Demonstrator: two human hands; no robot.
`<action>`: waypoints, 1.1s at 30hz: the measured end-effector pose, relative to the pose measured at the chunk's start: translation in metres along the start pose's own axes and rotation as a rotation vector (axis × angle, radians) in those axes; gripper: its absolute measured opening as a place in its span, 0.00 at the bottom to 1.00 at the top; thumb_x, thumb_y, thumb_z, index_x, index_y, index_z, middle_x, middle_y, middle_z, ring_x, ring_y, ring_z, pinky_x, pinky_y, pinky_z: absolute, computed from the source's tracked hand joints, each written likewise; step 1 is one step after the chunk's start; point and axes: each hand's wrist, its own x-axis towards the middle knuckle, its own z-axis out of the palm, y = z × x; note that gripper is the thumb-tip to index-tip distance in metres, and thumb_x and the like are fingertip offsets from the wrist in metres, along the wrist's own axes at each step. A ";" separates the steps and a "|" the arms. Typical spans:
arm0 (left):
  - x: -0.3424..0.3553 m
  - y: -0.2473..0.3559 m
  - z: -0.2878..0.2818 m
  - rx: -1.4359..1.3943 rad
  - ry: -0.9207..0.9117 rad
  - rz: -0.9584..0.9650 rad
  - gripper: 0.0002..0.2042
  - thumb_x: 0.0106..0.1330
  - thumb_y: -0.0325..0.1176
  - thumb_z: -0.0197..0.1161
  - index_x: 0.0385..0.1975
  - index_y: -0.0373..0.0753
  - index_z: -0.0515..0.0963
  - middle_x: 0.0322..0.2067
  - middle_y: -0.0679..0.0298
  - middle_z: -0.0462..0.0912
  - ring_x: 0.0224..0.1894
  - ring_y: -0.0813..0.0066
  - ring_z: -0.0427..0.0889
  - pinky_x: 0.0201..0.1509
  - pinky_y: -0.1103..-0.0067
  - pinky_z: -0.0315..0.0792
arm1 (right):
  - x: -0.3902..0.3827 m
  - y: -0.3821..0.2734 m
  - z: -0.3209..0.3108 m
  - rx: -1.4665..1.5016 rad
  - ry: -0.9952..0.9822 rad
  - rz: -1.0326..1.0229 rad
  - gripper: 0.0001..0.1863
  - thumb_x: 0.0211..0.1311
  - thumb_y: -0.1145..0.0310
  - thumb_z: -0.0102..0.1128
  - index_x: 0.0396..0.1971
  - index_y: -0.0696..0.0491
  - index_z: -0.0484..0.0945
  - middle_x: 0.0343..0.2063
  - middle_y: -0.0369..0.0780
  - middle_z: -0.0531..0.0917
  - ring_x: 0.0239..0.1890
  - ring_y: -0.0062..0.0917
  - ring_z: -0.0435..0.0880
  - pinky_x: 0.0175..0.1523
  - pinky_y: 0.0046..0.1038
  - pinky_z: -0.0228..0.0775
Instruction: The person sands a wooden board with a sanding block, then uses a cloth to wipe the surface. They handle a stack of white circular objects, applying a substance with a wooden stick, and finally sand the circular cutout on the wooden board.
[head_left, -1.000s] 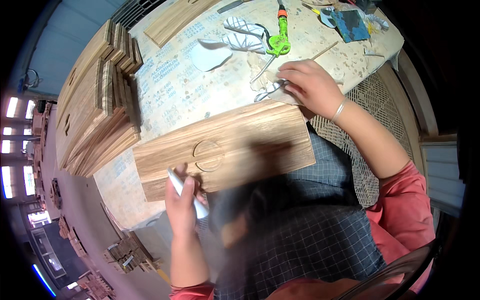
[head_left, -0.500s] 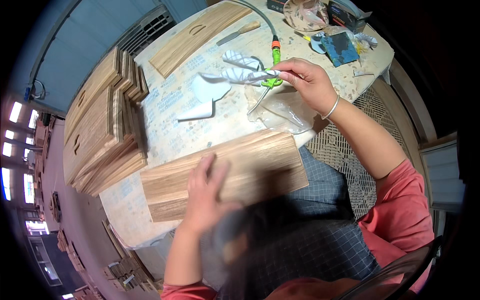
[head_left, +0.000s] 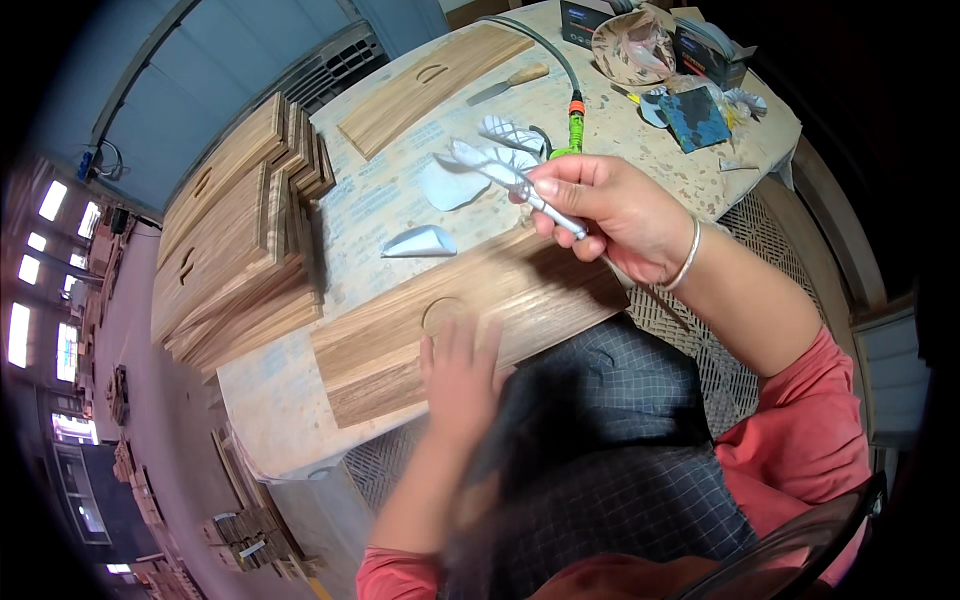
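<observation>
My right hand point(head_left: 610, 215) is closed on a rolled white strip with grey lines point(head_left: 525, 185), raised over the wooden plank point(head_left: 370, 370). My left hand point(head_left: 462, 365) rests on or just over the plank beside a round outline point(head_left: 440, 312) in its face, fingers apart and slightly blurred. A curled white sheet point(head_left: 418, 242) lies on the table above the plank, near a flat white piece point(head_left: 445, 190). A green air gun with an orange fitting and a hose point(head_left: 576, 125) lies behind my right hand, partly hidden by it.
Stacked wooden boards point(head_left: 215, 270) stand on the left of the table point(head_left: 270, 410). Another plank point(head_left: 385, 115) and a scraper point(head_left: 505, 85) lie at the back. A cap point(head_left: 632, 45), dark boxes point(head_left: 710, 55) and a blue square pad point(head_left: 692, 120) sit at the back right.
My left hand released the white piece it held a second ago and has since shifted rightward along the plank. My right hand picked up the white strip and has brought it lower, over the plank.
</observation>
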 end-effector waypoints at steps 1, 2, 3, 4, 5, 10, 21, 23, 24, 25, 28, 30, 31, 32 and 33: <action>0.002 0.001 -0.001 -0.091 0.023 -0.024 0.34 0.49 0.36 0.73 0.60 0.48 0.69 0.61 0.57 0.67 0.63 0.48 0.64 0.67 0.54 0.55 | -0.006 0.004 0.004 0.063 -0.031 0.030 0.13 0.68 0.65 0.55 0.47 0.57 0.73 0.29 0.36 0.80 0.24 0.12 0.75 0.19 0.10 0.60; 0.004 0.001 -0.002 -0.182 0.047 -0.048 0.34 0.49 0.35 0.73 0.61 0.49 0.69 0.61 0.57 0.67 0.63 0.47 0.64 0.67 0.57 0.56 | -0.012 0.007 0.007 0.125 -0.062 0.060 0.13 0.69 0.65 0.55 0.47 0.58 0.72 0.29 0.37 0.79 0.23 0.12 0.75 0.18 0.09 0.60; 0.007 -0.001 -0.005 -0.396 0.046 -0.079 0.34 0.57 0.37 0.70 0.64 0.42 0.64 0.61 0.54 0.67 0.62 0.50 0.67 0.66 0.65 0.61 | -0.016 0.015 0.008 0.178 -0.097 0.113 0.13 0.69 0.65 0.54 0.47 0.57 0.71 0.28 0.37 0.79 0.22 0.12 0.75 0.16 0.09 0.60; 0.014 0.006 -0.012 -0.799 0.055 -0.157 0.32 0.59 0.36 0.66 0.64 0.39 0.63 0.60 0.52 0.67 0.62 0.52 0.68 0.66 0.67 0.61 | -0.022 0.022 0.009 0.203 -0.105 0.171 0.13 0.70 0.64 0.53 0.46 0.57 0.71 0.28 0.37 0.79 0.22 0.12 0.74 0.16 0.09 0.59; 0.023 0.018 -0.026 -1.202 0.064 -0.236 0.30 0.62 0.34 0.63 0.63 0.36 0.63 0.60 0.50 0.68 0.62 0.54 0.68 0.65 0.68 0.62 | -0.026 0.032 0.010 0.222 -0.133 0.205 0.13 0.70 0.63 0.53 0.45 0.57 0.71 0.29 0.37 0.79 0.22 0.11 0.74 0.16 0.08 0.58; 0.048 0.038 -0.067 -1.742 -0.069 -0.353 0.18 0.68 0.25 0.51 0.57 0.28 0.66 0.48 0.54 0.76 0.49 0.71 0.77 0.57 0.75 0.69 | -0.043 0.062 0.016 0.247 -0.145 0.304 0.13 0.69 0.59 0.54 0.40 0.55 0.71 0.31 0.36 0.78 0.25 0.11 0.73 0.19 0.09 0.58; 0.040 0.041 -0.055 -1.486 0.108 -0.468 0.06 0.62 0.23 0.63 0.37 0.33 0.76 0.32 0.63 0.82 0.33 0.80 0.79 0.38 0.82 0.74 | -0.055 0.075 0.016 -0.332 0.092 -0.012 0.14 0.65 0.62 0.58 0.43 0.55 0.79 0.28 0.35 0.82 0.26 0.13 0.79 0.28 0.15 0.67; 0.041 0.042 -0.064 -1.419 0.088 -0.487 0.05 0.63 0.26 0.64 0.31 0.37 0.74 0.28 0.69 0.79 0.29 0.87 0.73 0.34 0.88 0.68 | -0.055 0.080 0.008 -0.039 0.021 -0.001 0.17 0.61 0.70 0.62 0.49 0.58 0.74 0.33 0.37 0.83 0.32 0.16 0.81 0.38 0.17 0.72; 0.041 0.040 -0.065 -1.389 0.064 -0.492 0.05 0.63 0.25 0.64 0.32 0.37 0.74 0.29 0.69 0.79 0.29 0.87 0.74 0.34 0.88 0.68 | -0.054 0.083 0.006 0.088 -0.007 -0.014 0.19 0.60 0.73 0.63 0.50 0.59 0.73 0.34 0.38 0.83 0.34 0.17 0.82 0.42 0.18 0.74; 0.041 0.040 -0.066 -1.412 0.062 -0.492 0.04 0.63 0.25 0.64 0.32 0.37 0.74 0.29 0.69 0.80 0.30 0.87 0.74 0.35 0.88 0.69 | -0.054 0.082 0.007 0.123 -0.025 -0.001 0.19 0.59 0.75 0.62 0.51 0.60 0.72 0.36 0.39 0.83 0.37 0.18 0.82 0.45 0.20 0.74; 0.041 0.039 -0.068 -1.442 0.034 -0.496 0.04 0.63 0.25 0.64 0.33 0.36 0.74 0.30 0.67 0.81 0.31 0.85 0.75 0.36 0.87 0.70 | -0.052 0.077 0.007 0.242 -0.081 0.047 0.21 0.58 0.79 0.61 0.52 0.62 0.71 0.41 0.42 0.82 0.44 0.22 0.82 0.53 0.23 0.73; 0.040 0.032 -0.065 -1.411 0.000 -0.504 0.04 0.63 0.24 0.63 0.33 0.35 0.75 0.31 0.66 0.81 0.31 0.84 0.76 0.37 0.86 0.70 | -0.047 0.075 0.006 0.337 -0.125 0.091 0.22 0.58 0.80 0.60 0.54 0.63 0.71 0.44 0.44 0.82 0.47 0.24 0.82 0.56 0.25 0.72; 0.040 0.029 -0.061 -1.420 0.019 -0.488 0.05 0.61 0.24 0.64 0.36 0.34 0.78 0.29 0.68 0.80 0.30 0.84 0.76 0.35 0.85 0.71 | -0.046 0.073 0.000 0.395 -0.194 0.168 0.23 0.58 0.78 0.60 0.55 0.64 0.70 0.48 0.45 0.81 0.50 0.26 0.81 0.58 0.25 0.71; 0.040 0.025 -0.062 -1.404 -0.021 -0.480 0.05 0.60 0.23 0.64 0.35 0.34 0.78 0.29 0.68 0.79 0.30 0.84 0.75 0.35 0.85 0.71 | -0.044 0.075 -0.004 0.397 -0.200 0.204 0.21 0.59 0.77 0.59 0.53 0.63 0.71 0.47 0.45 0.80 0.50 0.26 0.81 0.57 0.26 0.71; 0.040 0.024 -0.061 -1.409 -0.030 -0.480 0.05 0.60 0.23 0.64 0.35 0.34 0.77 0.29 0.68 0.79 0.30 0.85 0.75 0.35 0.85 0.70 | -0.042 0.079 -0.008 0.394 -0.216 0.225 0.19 0.60 0.77 0.59 0.52 0.63 0.71 0.47 0.44 0.80 0.49 0.26 0.81 0.57 0.26 0.71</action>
